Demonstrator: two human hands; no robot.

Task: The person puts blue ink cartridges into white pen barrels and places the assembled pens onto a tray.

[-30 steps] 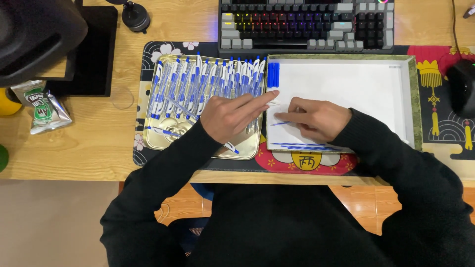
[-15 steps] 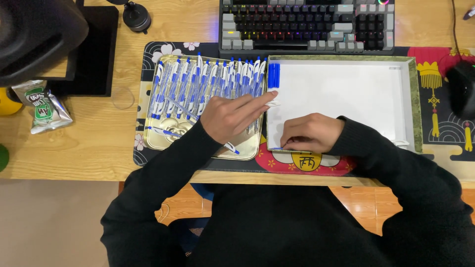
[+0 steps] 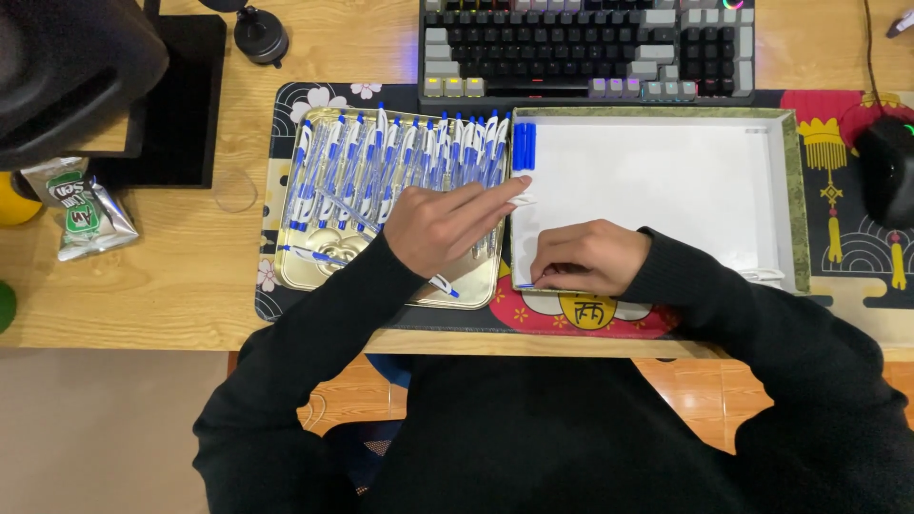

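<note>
Right hand's (image 3: 586,257) grip pinched on a pen (image 3: 526,285) in white tray (image 3: 666,171), left hand (image 3: 443,227) flat, wooden desk (image 3: 171,276).

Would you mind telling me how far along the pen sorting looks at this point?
Early on. Done: two blue pens lie at the top left corner of the white tray. In hand: the right hand pinches something thin at that tray's near left edge, while the left hand reaches across both trays. Left: the gold tray holds a long row of pens.

White tray (image 3: 666,171) interior mostly bare, open to hands; rim walls all round. Gold tray (image 3: 295,257) crowded with pens (image 3: 400,157). Keyboard (image 3: 581,48) blocks far side.
</note>
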